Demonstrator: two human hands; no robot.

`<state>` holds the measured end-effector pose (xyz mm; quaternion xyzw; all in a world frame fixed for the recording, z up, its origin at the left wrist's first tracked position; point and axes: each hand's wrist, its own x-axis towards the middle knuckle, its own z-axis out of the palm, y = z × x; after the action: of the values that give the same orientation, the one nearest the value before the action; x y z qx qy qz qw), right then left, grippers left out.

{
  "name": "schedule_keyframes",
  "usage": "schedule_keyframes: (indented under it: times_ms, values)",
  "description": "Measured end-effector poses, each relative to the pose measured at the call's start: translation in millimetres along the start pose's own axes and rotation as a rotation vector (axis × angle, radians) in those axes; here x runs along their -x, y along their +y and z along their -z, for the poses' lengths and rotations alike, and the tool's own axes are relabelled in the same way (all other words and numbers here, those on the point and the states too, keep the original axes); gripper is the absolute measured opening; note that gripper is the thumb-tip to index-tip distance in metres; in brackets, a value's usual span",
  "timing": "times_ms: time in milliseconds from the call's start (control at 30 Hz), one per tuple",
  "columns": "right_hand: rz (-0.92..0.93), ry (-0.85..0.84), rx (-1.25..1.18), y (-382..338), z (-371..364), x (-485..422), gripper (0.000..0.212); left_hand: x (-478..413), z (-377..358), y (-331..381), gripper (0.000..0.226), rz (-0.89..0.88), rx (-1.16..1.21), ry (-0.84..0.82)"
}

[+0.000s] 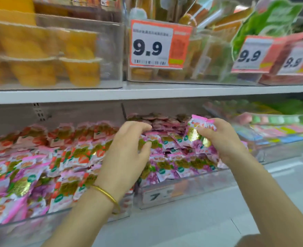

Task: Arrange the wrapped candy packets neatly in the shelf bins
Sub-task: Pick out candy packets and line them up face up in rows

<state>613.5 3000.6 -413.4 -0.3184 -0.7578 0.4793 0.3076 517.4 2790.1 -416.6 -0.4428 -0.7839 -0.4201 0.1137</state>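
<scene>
Two bare hands reach forward into the clear bins under the shelf board point(147, 94). The left hand point(127, 154), a gold bangle point(106, 193) on its wrist, comes up from the bottom edge with its back towards the camera. It hovers over the wall where the left bin point(31, 222) meets the middle bin point(191, 186). Its grip is claw-shaped: the fingers curl down from above and the thumb bends up from below, their tips among the candy packets point(174, 157) at the middle bin's left side. Through the blur I cannot tell whether it truly clamps one.

The right hand point(225, 139) is raised over the right half of the same bin, and its forearm runs down to the lower right corner. Its grip is pinched on a small bunch of packets point(197, 130), pink and white with gold foil, held above the heap.

Candy packets fill the middle bin in rough overlapping rows. Those in the left bin, printed red and pink, lie in a looser heap. To the right, a third bin point(280, 148) holds pastel packs, too blurred to read. Above the shelf board stand clear boxes of yellow cups point(40, 50) and other packs, fronted by orange price tags point(157, 44) reading 9.9.
</scene>
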Motion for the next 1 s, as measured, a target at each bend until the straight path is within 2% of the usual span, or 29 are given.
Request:
schedule_keyframes:
  times_ms: [100,167,233,333,400,467,533,600,700,800,900,1000]
  values:
    - [-0.008,-0.017,0.184,6,2,-22,0.031,-20,-9,4,0.023,-0.06,-0.175,-0.072]
    - [-0.038,-0.06,0.25,3,-8,-33,0.052,-31,-18,4,0.023,-0.046,-0.24,-0.138]
    - [-0.056,-0.148,0.254,-1,-23,-44,0.059,-35,-26,3,0.024,-0.003,-0.284,-0.164]
    - [-0.038,-0.275,0.403,-4,-51,-55,0.047,-34,-33,0,0.02,0.011,-0.344,-0.122]
    - [-0.016,-0.284,0.637,-7,-64,-54,0.034,-34,-34,-2,0.019,0.013,-0.345,-0.11]
    - [-0.012,-0.259,0.73,-8,-66,-50,0.033,-34,-34,-3,0.021,0.021,-0.342,-0.119]
    - [-0.016,-0.221,0.664,-7,-60,-51,0.021,-34,-32,-2,0.021,0.017,-0.333,-0.122]
    - [-0.063,-0.167,0.5,-4,-48,-53,0.015,-33,-32,0,0.021,0.036,-0.326,-0.127]
    - [-0.074,-0.125,0.338,-1,-40,-54,0.026,-32,-32,2,0.022,0.048,-0.313,-0.124]
    - [0.015,-0.117,0.459,5,-48,-50,0.035,-32,-31,2,0.022,0.057,-0.31,-0.127]
    - [0.133,-0.02,0.646,10,-50,-40,0.03,-32,-32,1,0.023,0.047,-0.3,-0.124]
    - [0.252,-0.067,0.582,11,-39,-32,0.023,-33,-33,-2,0.026,0.044,-0.256,-0.091]
